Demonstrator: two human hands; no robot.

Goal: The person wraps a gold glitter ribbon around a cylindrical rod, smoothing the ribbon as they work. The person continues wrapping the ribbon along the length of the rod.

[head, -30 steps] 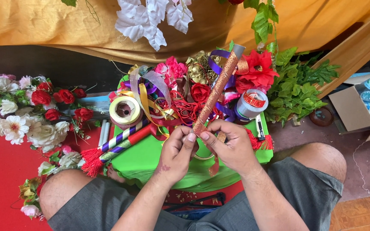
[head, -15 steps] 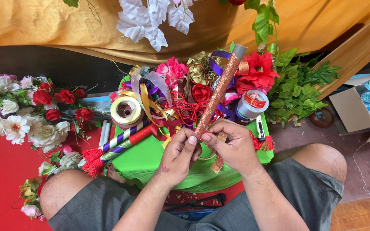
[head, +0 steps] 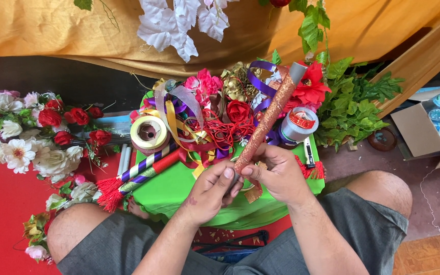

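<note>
Both hands, left hand (head: pixel 207 191) and right hand (head: pixel 276 175), pinch the glitter-wrapped stick (head: pixel 266 122) above the green tray (head: pixel 179 186); red floor mat (head: pixel 1 203) at 9 o'clock.

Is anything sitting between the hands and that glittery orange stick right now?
Nothing visible: the left hand and right hand already grip the lower end of the glittery orange stick. Its upper end rises over the ribbon pile, touching nothing I can see.

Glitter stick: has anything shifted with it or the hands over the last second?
Hardly. Both hands, left hand and right hand, keep gripping the lower end of the glitter stick, which stays tilted up to the right; the fingers only shuffled slightly. The gold ribbon roll, red ribbon roll and green cloth stayed put.
</note>
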